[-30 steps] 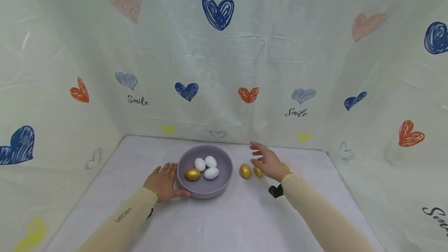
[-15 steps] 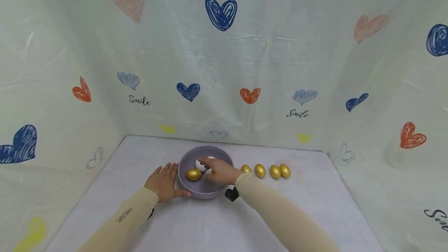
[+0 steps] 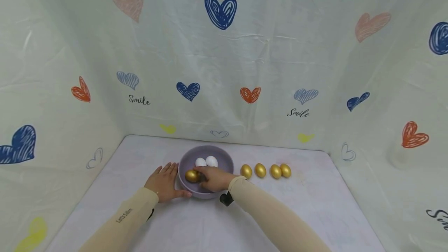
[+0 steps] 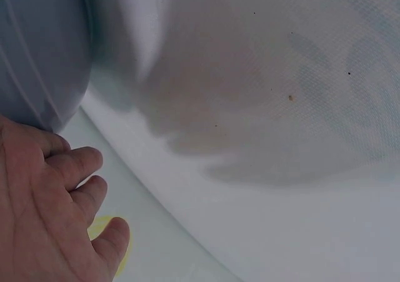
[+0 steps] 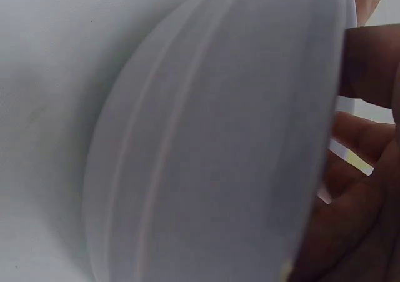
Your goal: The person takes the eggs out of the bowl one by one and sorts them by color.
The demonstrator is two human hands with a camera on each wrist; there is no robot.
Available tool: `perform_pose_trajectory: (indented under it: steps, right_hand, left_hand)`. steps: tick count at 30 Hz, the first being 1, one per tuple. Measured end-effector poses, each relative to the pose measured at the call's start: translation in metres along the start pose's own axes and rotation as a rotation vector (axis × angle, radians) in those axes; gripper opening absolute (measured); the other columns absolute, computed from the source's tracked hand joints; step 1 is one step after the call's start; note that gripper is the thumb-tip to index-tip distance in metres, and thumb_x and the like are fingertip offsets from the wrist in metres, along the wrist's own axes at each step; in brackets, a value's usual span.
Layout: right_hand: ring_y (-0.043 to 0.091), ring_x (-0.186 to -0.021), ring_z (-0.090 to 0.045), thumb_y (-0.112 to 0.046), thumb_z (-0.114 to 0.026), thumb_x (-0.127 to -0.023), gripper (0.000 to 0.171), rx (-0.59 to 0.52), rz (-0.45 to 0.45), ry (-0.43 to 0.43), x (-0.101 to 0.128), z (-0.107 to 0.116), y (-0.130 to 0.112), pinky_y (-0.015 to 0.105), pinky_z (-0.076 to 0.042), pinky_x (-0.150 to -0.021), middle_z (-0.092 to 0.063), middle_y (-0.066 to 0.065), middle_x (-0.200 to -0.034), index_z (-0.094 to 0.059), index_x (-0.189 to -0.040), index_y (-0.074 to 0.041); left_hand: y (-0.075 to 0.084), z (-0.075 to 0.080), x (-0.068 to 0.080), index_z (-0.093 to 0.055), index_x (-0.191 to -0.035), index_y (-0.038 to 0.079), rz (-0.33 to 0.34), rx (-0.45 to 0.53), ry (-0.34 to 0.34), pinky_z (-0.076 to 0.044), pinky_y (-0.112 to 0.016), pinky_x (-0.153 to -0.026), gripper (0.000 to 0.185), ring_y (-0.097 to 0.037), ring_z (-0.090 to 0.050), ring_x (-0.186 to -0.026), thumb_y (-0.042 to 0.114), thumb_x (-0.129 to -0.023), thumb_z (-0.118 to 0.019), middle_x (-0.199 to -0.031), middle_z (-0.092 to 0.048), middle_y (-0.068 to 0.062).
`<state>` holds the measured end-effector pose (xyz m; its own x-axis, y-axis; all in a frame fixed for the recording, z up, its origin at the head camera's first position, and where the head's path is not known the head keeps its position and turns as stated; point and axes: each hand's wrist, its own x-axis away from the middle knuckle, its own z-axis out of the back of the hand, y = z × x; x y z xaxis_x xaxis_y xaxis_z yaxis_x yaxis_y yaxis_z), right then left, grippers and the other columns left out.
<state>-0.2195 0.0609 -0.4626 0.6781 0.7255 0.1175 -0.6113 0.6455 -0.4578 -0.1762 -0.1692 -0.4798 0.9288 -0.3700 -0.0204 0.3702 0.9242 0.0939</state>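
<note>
Bowl (image 3: 205, 162): left hand (image 3: 163, 183) flat against its left wall.
Right hand (image 3: 213, 178): inside, fingers round something; what, I cannot tell.
Risk: white eggs (image 3: 206, 161) knocked by a hasty lift.

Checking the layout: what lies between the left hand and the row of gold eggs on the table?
In the head view, the purple bowl, with the right hand reaching in, lies between left hand and gold eggs.
</note>
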Motion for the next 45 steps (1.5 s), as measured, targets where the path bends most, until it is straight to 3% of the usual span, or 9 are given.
perform_pose_trajectory:
  steps: [10,14,20,38,45]
  right_hand:
    - [0.011,-0.12,-0.057,-0.012,-0.067,-0.094,0.055,-0.042,0.01,0.013,-0.001,-0.007,-0.001,0.023,-0.044,-0.102,-0.058,0.004,-0.138,-0.049,-0.146,-0.008]
    - [0.01,-0.121,-0.054,-0.013,-0.067,-0.095,0.051,-0.024,0.014,0.02,-0.003,-0.01,-0.002,0.024,-0.042,-0.103,-0.058,0.004,-0.138,-0.052,-0.144,-0.009]
    - [0.003,-0.106,-0.056,-0.016,-0.068,-0.096,0.042,0.035,0.042,0.015,-0.006,-0.012,-0.006,0.019,-0.045,-0.094,-0.063,-0.001,-0.129,-0.06,-0.136,-0.009]
    - [-0.001,-0.091,-0.057,-0.018,-0.072,-0.092,0.046,0.012,-0.046,-0.014,-0.007,-0.014,-0.006,0.015,-0.046,-0.086,-0.066,-0.007,-0.124,-0.062,-0.136,-0.012]
    - [0.001,-0.1,-0.058,-0.017,-0.072,-0.091,0.045,-0.001,-0.082,-0.006,-0.01,-0.015,-0.007,0.017,-0.046,-0.089,-0.067,-0.007,-0.122,-0.063,-0.135,-0.015]
  left_hand:
    - [0.002,0.004,0.002,-0.041,-0.145,-0.013,-0.004,0.007,-0.007,-0.029,-0.058,-0.112,0.123,-0.043,-0.037,-0.139,0.088,-0.075,-0.051,-0.147,-0.044,-0.029]
    - [0.002,0.002,0.002,-0.041,-0.144,-0.013,-0.009,-0.002,-0.007,-0.03,-0.058,-0.112,0.121,-0.043,-0.037,-0.139,0.087,-0.076,-0.051,-0.147,-0.044,-0.029]
    - [0.001,0.002,0.002,-0.041,-0.144,-0.013,-0.009,0.004,-0.001,-0.029,-0.059,-0.112,0.12,-0.043,-0.036,-0.14,0.085,-0.076,-0.053,-0.147,-0.043,-0.029]
    - [-0.001,-0.003,0.001,-0.042,-0.144,-0.012,-0.003,-0.002,0.011,-0.03,-0.059,-0.111,0.12,-0.043,-0.037,-0.139,0.085,-0.075,-0.053,-0.146,-0.044,-0.029]
    - [0.0,-0.002,0.002,-0.042,-0.143,-0.013,-0.007,-0.002,0.011,-0.03,-0.059,-0.111,0.118,-0.043,-0.037,-0.139,0.083,-0.077,-0.055,-0.146,-0.044,-0.029]
